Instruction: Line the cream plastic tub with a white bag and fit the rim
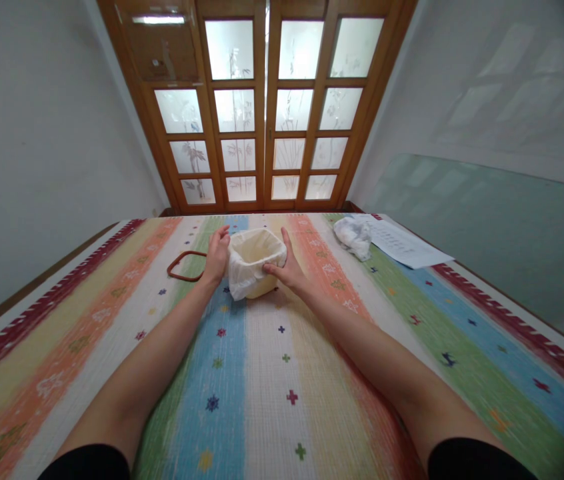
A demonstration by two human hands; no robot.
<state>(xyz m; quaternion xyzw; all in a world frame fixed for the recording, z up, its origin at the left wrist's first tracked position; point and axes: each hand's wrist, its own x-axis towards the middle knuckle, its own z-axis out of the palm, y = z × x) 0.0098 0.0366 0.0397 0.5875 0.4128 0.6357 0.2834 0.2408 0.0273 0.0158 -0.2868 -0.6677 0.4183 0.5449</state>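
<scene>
A small cream-yellow bin stands upright on the table, lined with a white plastic bag whose edge is folded out over the rim and hangs down the front left. At the bin's left side, my left hand has its fingers curled against the bag's edge; the fingertips are partly hidden. My right hand grips the bin's right side through the bag, thumb on the front of the rim and fingers along the outside. A brown rounded ring frame lies flat just left of my left hand.
A crumpled white plastic bag lies at the back right, beside a printed paper sheet. The striped tablecloth covers the table. Wooden doors with glass panes stand beyond its far edge, with walls on both sides.
</scene>
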